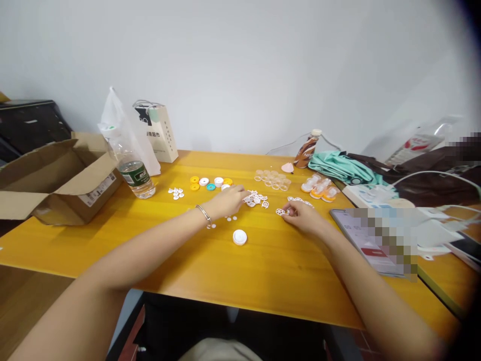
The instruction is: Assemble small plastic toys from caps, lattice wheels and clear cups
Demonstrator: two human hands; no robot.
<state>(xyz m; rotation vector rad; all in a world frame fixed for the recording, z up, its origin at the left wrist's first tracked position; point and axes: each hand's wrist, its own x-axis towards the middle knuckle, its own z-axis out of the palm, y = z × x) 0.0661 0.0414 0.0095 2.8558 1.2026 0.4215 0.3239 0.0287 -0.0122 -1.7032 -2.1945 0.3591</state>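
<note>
My left hand [231, 199], with a bracelet at the wrist, reaches to the edge of a pile of white openwork plastic pieces [254, 198]. Its fingers are drawn together at the pile, and what lies between the fingertips is hidden. Between thumb and fingers, my right hand [300, 216] pinches a white openwork plastic piece [280, 212] just above the table. Behind that hand runs a row of similar white pieces [295, 199]. A round white cap [239, 237] lies in front of both hands. Small white discs [229, 219] are scattered below my left hand.
Yellow, white and blue round caps [210, 187], clear plastic rings [272, 179] and orange-based clear parts [319, 189] are grouped farther back. A water bottle [135, 175] and cardboard box [71, 185] stand left. At right are a tablet-like device [361, 235], a power strip [363, 195] and cables.
</note>
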